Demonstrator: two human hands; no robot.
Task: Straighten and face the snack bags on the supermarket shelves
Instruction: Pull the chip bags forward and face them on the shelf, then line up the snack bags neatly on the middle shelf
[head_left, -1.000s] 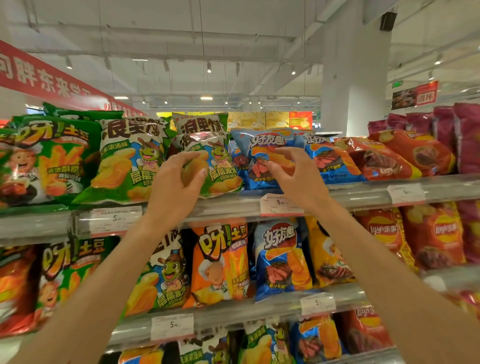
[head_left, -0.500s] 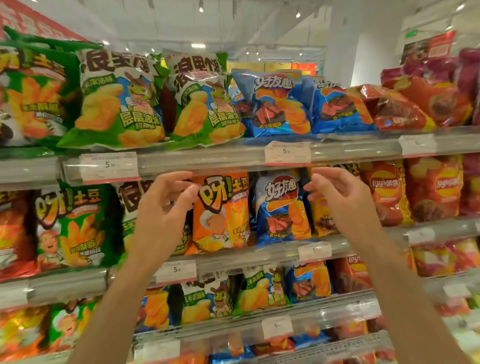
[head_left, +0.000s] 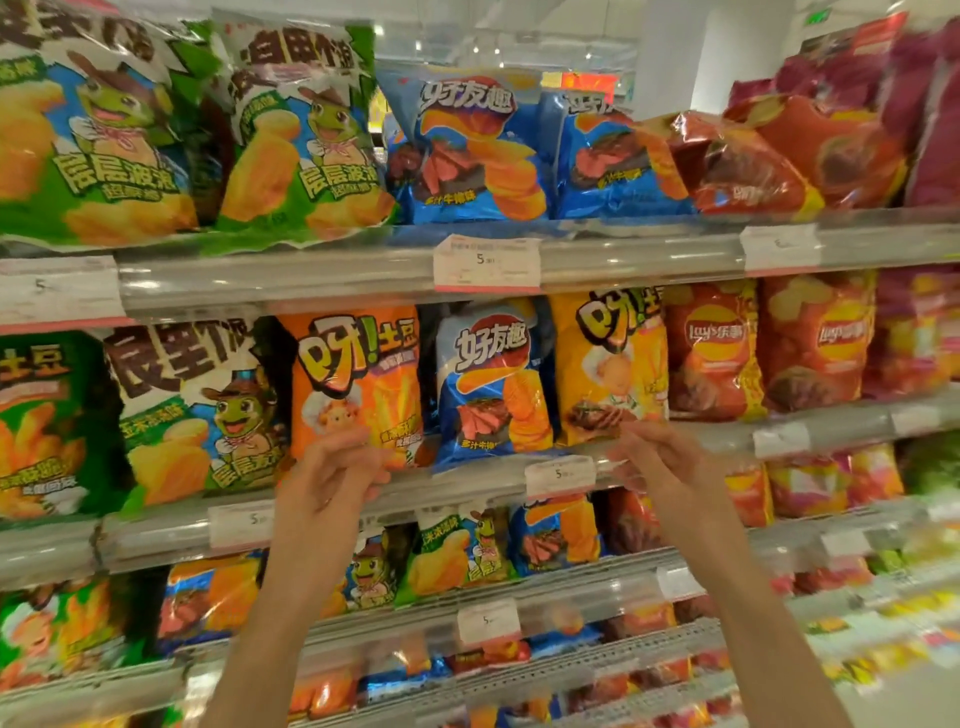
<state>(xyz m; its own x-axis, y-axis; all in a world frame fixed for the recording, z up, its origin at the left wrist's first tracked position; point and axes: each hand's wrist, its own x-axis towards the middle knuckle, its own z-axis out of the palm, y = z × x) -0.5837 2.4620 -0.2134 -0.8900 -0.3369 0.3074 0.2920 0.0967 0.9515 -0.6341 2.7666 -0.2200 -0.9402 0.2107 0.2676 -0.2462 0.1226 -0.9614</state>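
Observation:
Snack bags fill several shelves in the head view. On the second shelf (head_left: 467, 488) an orange bag (head_left: 353, 379), a blue bag (head_left: 493, 384) and a yellow-orange bag (head_left: 608, 364) stand upright side by side. My left hand (head_left: 332, 473) has its fingers on the bottom edge of the orange bag. My right hand (head_left: 660, 462) pinches the lower edge of the yellow-orange bag, fingers close together. The blue bag stands between my hands, untouched.
The top shelf (head_left: 332, 270) holds green frog bags (head_left: 301, 135), blue bags (head_left: 472, 145) and red bags (head_left: 743, 161) that lean back. Red Lay's bags (head_left: 711, 348) stand right of my right hand. White price tags (head_left: 485, 262) hang on the rails. Lower shelves carry more bags.
Both hands have come down from the top shelf to the second shelf and now touch the bottoms of the orange and yellow-orange bags. The view has tilted down and moved closer.

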